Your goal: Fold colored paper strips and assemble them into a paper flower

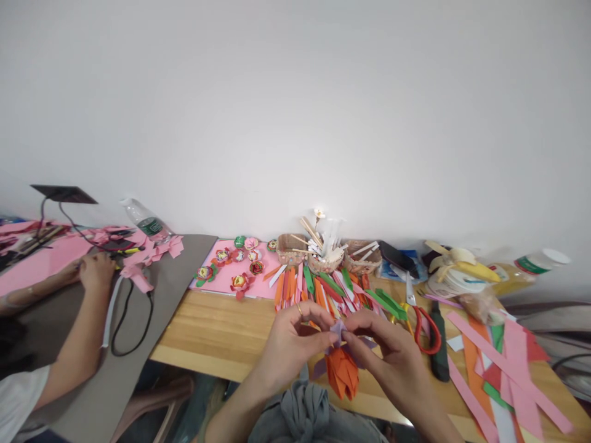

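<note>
Both hands meet over the front edge of the wooden table, pinching a small folded purple paper piece (338,331) between thumbs and forefingers. My left hand (295,341) has a ring on one finger and grips the purple piece from the left. From the right side, my right hand (390,351) pinches the same piece. An orange folded paper flower (342,373) hangs just below the fingertips, touching the purple paper. More purple points stick out beside it, partly hidden by the fingers.
Behind my hands lie paper strips (290,288), baskets (290,248) and small paper flowers on a pink sheet (224,280). Red-handled scissors (422,329), a black tool (438,344) and a banana (471,267) are right. Another person's hands (95,271) work at left.
</note>
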### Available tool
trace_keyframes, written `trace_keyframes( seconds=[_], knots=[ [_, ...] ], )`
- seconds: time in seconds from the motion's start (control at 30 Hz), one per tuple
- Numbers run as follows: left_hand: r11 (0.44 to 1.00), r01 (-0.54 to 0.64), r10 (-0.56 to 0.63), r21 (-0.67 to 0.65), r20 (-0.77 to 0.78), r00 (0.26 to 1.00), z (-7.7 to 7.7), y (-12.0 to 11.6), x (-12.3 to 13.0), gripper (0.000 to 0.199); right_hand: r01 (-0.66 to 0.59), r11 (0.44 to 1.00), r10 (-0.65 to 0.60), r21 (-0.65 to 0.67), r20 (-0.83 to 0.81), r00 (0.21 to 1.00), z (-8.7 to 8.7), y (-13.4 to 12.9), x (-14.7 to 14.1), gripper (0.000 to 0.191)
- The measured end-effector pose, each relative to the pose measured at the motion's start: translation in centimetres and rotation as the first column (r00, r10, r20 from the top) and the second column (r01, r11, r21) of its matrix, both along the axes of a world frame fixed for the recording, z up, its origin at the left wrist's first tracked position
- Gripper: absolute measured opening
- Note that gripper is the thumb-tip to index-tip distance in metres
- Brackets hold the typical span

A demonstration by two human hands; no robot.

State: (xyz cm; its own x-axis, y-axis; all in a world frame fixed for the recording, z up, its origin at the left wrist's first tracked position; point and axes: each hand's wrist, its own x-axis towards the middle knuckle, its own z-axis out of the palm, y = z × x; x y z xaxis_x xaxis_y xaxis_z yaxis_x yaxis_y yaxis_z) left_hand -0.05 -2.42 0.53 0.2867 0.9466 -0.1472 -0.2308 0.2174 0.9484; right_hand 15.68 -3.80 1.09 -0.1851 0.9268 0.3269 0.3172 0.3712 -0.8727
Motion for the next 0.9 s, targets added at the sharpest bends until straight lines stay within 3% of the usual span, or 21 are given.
trace_keyframes(
  seconds=[0.17, 0.23, 0.37, 0.53, 0.6, 0.8, 0.9],
  knots=[
    [0.974, -0.106, 0.128, 0.202, -0.095, 0.987, -0.2, -0.1, 0.0, 0.006, 0.068, 0.931, -0.109, 0.36, 0.095, 0.99, -0.8, -0.4, -0.2, 0.021],
    [0.941, -0.142, 0.188, 0.306, -0.127, 0.974, -0.3, -0.2, 0.1, 0.005, 0.078, 0.922, -0.122, 0.378, 0.093, 0.988, -0.9, -0.5, -0.2, 0.022],
    [0.873, -0.138, 0.241, 0.468, -0.166, 0.956, -0.4, -0.2, 0.0, 0.009, 0.085, 0.96, -0.112, 0.268, 0.088, 0.99, -0.6, -0.3, -0.1, 0.02],
    [0.962, -0.057, 0.123, 0.268, -0.233, 0.965, -0.4, 0.0, -0.1, 0.005, 0.114, 0.97, -0.135, 0.215, 0.087, 0.987, -0.4, 0.1, -0.2, 0.014],
    [0.972, -0.049, 0.115, 0.231, -0.281, 0.953, -0.5, 0.0, 0.0, 0.002, 0.136, 0.96, -0.161, 0.244, 0.085, 0.983, -0.4, 0.2, -0.3, 0.013],
    [0.927, -0.119, 0.23, 0.356, -0.288, 0.93, -1.1, -0.2, 0.3, 0.01, 0.134, 0.896, -0.201, 0.424, 0.116, 0.973, -0.4, 0.1, -0.6, 0.018],
    [0.905, -0.115, 0.226, 0.409, -0.236, 0.945, -0.8, -0.1, 0.2, 0.014, 0.135, 0.899, -0.196, 0.418, 0.107, 0.975, -0.4, 0.1, -0.4, 0.018]
  ],
)
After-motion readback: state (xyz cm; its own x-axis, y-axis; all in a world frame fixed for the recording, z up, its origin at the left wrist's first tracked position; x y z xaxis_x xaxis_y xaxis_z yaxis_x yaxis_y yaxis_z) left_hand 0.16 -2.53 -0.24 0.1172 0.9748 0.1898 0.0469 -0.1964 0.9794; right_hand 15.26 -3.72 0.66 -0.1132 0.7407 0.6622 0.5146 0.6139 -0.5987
